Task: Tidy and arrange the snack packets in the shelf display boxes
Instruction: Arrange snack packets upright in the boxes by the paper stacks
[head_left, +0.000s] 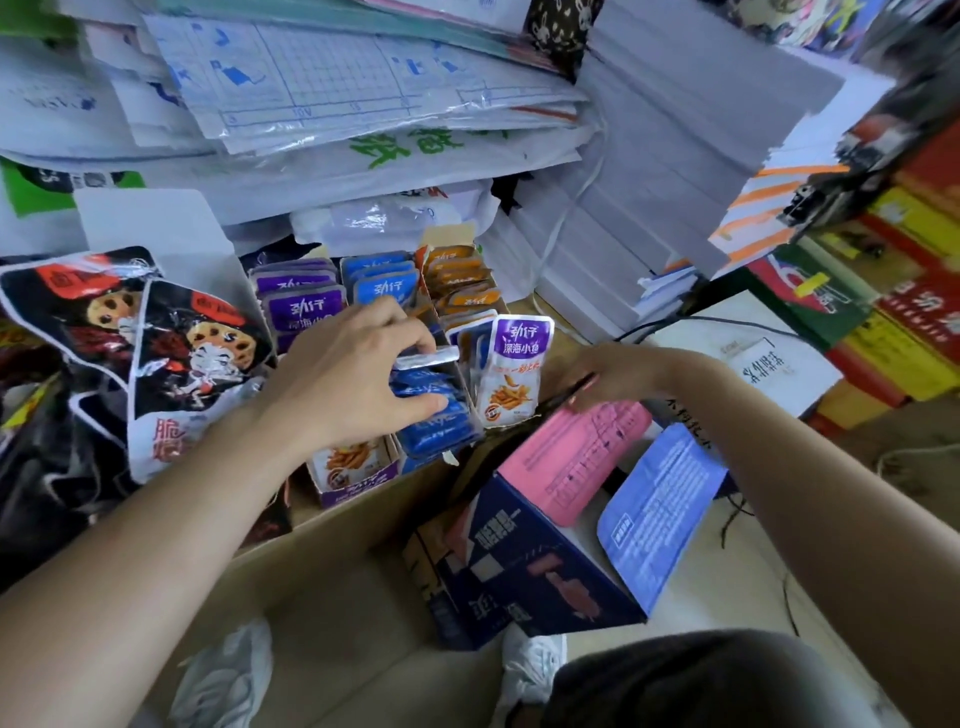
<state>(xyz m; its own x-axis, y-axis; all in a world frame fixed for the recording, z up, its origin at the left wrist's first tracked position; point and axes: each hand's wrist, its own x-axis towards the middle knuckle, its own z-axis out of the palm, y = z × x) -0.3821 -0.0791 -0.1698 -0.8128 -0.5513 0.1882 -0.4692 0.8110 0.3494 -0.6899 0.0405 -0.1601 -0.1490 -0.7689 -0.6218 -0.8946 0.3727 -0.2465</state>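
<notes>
On my feed the back is just messy stacks of papers (322, 104), with white paper reams (649, 171) to the right. Red and yellow cartons (904, 332) sit far right, over a pale floor (727, 582) in soft, even light.

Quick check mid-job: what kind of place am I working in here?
Probably a small shop's cluttered stock corner: display boxes of snack packets, stacked paper goods behind, coloured cartons at right.

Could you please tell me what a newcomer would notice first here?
The left hand grips shiny blue foil snack packets at the centre. Right of it stands a purple-and-white snack packet, and large glossy black snack bags lean at the far left.
</notes>
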